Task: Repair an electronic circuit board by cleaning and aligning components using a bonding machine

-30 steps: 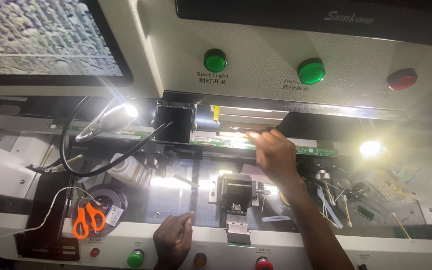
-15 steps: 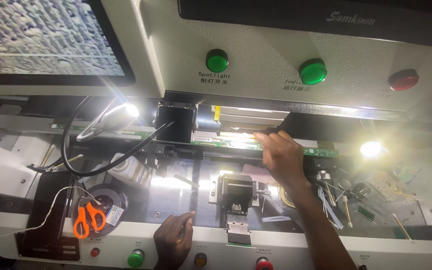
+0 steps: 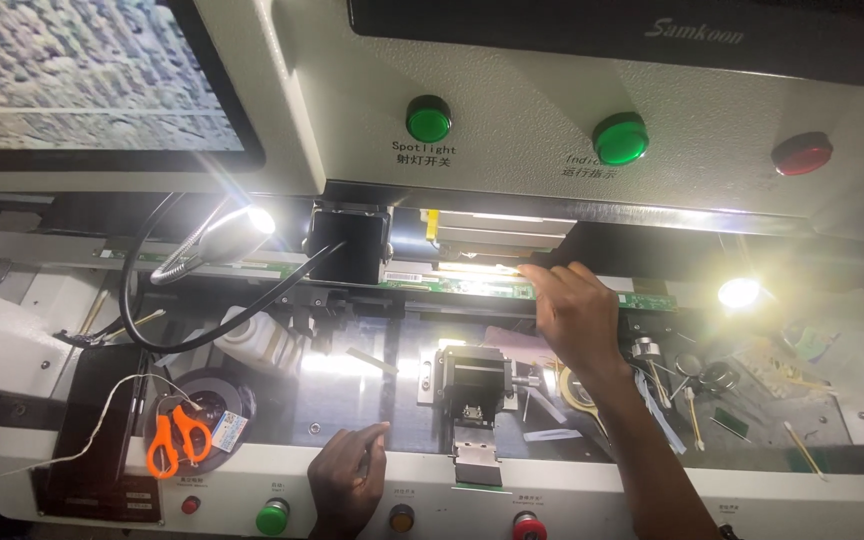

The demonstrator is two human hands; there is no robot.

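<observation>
The right hand (image 3: 574, 318) has slid a little further right along the long green circuit strip (image 3: 472, 288) since a second ago, its fingertips (image 3: 542, 272) now resting on the strip just right of the bright glare under the black camera head (image 3: 348, 245); the fingers lie loosely curled, touching rather than gripping. The left hand (image 3: 347, 478) has not moved (it sits on the white front panel (image 3: 652, 485) of the machine), half closed with its forefinger stretched out, holding nothing, between the green button (image 3: 272, 518) and the amber button (image 3: 402, 518). Orange-handled scissors (image 3: 174, 440) lie well to its left
</observation>
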